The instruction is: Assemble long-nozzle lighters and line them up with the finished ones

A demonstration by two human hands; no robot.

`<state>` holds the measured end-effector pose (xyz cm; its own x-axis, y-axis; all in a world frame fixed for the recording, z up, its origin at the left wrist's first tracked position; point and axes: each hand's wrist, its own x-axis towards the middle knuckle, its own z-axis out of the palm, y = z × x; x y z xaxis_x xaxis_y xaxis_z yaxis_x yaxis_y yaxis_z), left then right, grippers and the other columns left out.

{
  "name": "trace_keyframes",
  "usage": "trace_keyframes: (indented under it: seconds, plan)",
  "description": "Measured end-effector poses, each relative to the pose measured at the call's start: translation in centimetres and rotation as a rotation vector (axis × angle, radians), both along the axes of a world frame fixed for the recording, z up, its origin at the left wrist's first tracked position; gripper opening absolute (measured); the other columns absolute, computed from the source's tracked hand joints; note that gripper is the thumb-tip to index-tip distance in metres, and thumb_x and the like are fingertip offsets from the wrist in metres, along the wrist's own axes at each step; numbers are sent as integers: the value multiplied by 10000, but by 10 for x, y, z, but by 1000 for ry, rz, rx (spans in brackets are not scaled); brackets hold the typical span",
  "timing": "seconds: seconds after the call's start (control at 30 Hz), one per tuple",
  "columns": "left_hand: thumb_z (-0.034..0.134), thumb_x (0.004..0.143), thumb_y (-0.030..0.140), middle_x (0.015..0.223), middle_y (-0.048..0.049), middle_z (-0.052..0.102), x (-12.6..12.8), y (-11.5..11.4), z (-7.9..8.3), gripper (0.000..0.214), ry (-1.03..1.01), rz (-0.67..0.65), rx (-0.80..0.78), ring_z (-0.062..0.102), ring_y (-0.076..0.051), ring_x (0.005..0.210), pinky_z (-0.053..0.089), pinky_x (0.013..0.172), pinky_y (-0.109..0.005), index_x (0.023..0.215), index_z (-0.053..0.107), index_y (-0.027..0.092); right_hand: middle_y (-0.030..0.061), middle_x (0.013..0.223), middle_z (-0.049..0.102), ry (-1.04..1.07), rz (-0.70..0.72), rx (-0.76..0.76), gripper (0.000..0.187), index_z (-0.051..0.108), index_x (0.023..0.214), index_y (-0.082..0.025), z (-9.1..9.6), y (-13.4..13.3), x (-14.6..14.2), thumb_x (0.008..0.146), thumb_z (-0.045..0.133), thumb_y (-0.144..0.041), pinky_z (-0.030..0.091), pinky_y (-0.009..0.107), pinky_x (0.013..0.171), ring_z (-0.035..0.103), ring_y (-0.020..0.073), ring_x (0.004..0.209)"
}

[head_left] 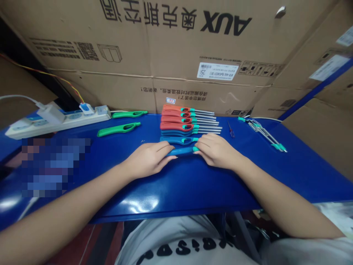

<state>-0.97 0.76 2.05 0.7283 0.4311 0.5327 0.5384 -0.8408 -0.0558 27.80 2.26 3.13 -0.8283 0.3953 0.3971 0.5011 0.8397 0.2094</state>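
Note:
A blue long-necked lighter (pixel 182 151) lies between my two hands near the middle of the table. My left hand (pixel 150 156) grips its handle end, fingers and thumb closed round it. At the green collar on the other end, my right hand (pixel 216 150) pinches it and hides the part beyond. Just behind it, another blue lighter (pixel 176 141) rests on the table, its tip hidden by my right hand. Farther back is a stack of red lighters (pixel 176 119) with metal necks pointing right; some blue ones lie under the front of it.
Two green handle shells (pixel 118 129) lie at left, by a white power strip (pixel 74 117) with plugs. A small screwdriver (pixel 231 130) and several metal necks with green collars (pixel 266 136) lie at right. A cardboard wall (pixel 176 55) borders the blue table (pixel 171 191).

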Motion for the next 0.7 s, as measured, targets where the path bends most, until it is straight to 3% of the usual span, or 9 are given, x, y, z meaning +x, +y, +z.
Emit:
trace_keyframes:
  seconds: [0.47,0.57,0.7]
  plan:
    - [459,1067,383,945,-80,743,1,-3,1,328,26,-6,-3,717,-191,749,530,622,-288,1089,656,123,115,813,665,27,-17,-110,297,652,881,-150,-8,-2,-4,1037,436,-283,396,347,735,539,229,771]
    - [427,1075,420,1046,-77,743,4,0,1,362,50,38,-118,733,-212,870,562,706,-302,1152,651,146,112,853,674,-7,-80,-239,291,662,912,-145,2,-1,-1,1038,460,-312,404,340,766,557,224,797]
    - [409,1076,446,1190,-89,703,8,-1,0,409,152,21,-284,698,-243,1059,571,877,-349,1307,596,166,63,840,662,-74,-155,-535,210,648,874,-169,17,-1,6,986,573,-331,385,295,702,564,187,768]
